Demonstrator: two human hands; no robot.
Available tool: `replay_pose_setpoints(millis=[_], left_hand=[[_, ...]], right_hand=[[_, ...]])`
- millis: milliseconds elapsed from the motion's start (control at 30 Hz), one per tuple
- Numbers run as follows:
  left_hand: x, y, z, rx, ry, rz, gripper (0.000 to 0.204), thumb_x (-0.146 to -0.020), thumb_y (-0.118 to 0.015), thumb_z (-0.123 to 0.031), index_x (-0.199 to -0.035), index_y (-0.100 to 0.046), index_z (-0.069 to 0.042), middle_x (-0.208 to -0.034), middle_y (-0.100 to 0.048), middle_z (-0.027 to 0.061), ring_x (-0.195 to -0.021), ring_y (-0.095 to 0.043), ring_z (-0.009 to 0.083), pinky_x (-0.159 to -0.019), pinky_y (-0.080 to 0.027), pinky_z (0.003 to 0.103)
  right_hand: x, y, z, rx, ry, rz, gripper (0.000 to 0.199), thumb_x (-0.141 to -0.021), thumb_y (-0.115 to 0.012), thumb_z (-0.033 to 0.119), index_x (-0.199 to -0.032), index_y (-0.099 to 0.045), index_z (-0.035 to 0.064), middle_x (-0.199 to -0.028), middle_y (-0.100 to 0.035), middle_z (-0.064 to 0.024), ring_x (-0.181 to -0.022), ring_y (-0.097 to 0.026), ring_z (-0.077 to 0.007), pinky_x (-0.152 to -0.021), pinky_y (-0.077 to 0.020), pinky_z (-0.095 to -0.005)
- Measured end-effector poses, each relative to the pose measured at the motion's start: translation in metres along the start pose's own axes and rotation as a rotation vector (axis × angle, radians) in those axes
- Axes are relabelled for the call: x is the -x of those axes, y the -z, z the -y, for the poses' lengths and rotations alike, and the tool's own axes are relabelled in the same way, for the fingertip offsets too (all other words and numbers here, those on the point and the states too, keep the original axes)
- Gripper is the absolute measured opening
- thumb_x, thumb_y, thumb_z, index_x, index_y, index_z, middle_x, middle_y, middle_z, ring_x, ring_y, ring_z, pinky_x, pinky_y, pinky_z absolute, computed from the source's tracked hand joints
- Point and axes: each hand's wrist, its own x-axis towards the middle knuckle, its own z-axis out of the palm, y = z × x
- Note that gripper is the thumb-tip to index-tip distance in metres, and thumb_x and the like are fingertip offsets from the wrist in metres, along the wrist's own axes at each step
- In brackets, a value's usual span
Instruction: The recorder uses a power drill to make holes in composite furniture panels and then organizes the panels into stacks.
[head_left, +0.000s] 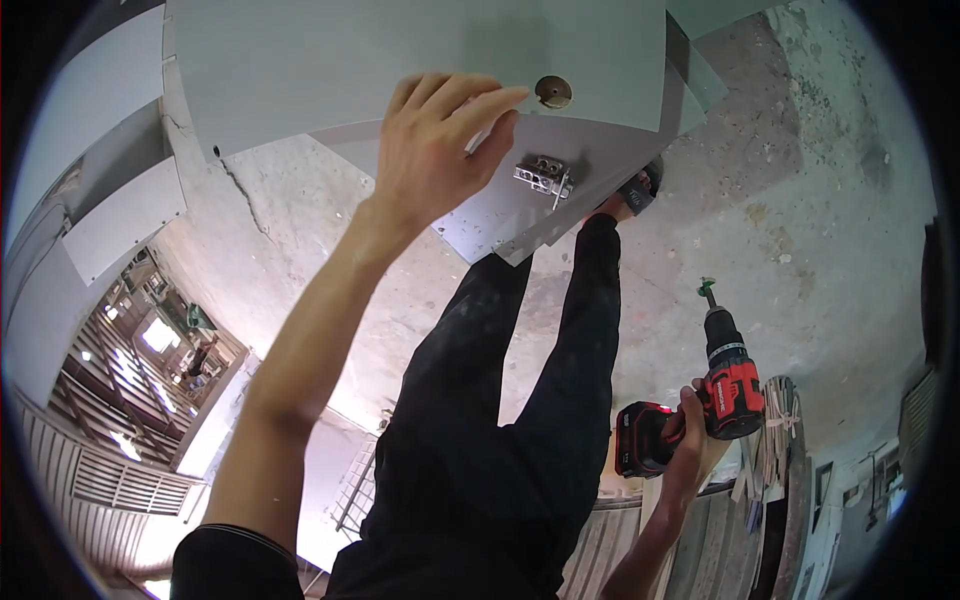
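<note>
The grey panel (420,60) is steadied near its lower edge by the flat, open left hand (440,140); the red drill (725,385) is gripped in the right hand (695,430), bit bare — the panel could tip if that pressure slackens.

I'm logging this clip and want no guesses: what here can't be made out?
Head view only:
- Left hand palm and the grey panel beneath it: hidden by the hand's back.
- Red drill grip: wrapped by the right hand.
- Metal bracket screws: too small.
- Feet: behind the panel.
</note>
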Motion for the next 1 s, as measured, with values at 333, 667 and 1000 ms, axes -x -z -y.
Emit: replay_pose_setpoints(millis=[333,667,1000], left_hand=[[-0.050,0.010,0.007,-0.141,-0.309,0.342,0.014,-0.086,-0.075,-0.017,-0.100,-0.076,-0.015,-0.093,-0.069,-0.0004,-0.098,-0.067,0.0198,-0.100,-0.049,0.040],[-0.072,0.008,0.009,-0.045,-0.185,0.633,0.013,-0.093,-0.065,-0.016,-0.098,-0.075,-0.011,-0.092,-0.069,0.0051,-0.096,-0.068,0.0226,-0.094,-0.049,0.039],[-0.078,0.026,0.015,0.402,0.264,0.686,0.020,-0.103,-0.061,-0.024,-0.106,-0.073,-0.008,-0.094,-0.069,0.0054,-0.089,-0.067,0.0186,-0.085,-0.051,0.034]], right_hand=[[0.000,0.002,-0.005,-0.037,-0.027,-0.019,0.023,-0.091,-0.073,0.008,-0.110,-0.064,-0.0001,-0.077,-0.057,-0.0013,-0.051,-0.045,-0.0087,-0.052,-0.0365,-0.0264],[-0.002,0.000,-0.012,-0.041,-0.022,-0.048,0.025,-0.089,-0.073,0.007,-0.111,-0.064,-0.0006,-0.075,-0.057,-0.0024,-0.049,-0.044,-0.0095,-0.050,-0.0358,-0.0267],[-0.001,0.002,-0.010,-0.030,-0.023,-0.034,0.025,-0.089,-0.073,0.007,-0.111,-0.064,-0.0006,-0.075,-0.057,-0.0021,-0.049,-0.045,-0.0093,-0.050,-0.0355,-0.0266]])
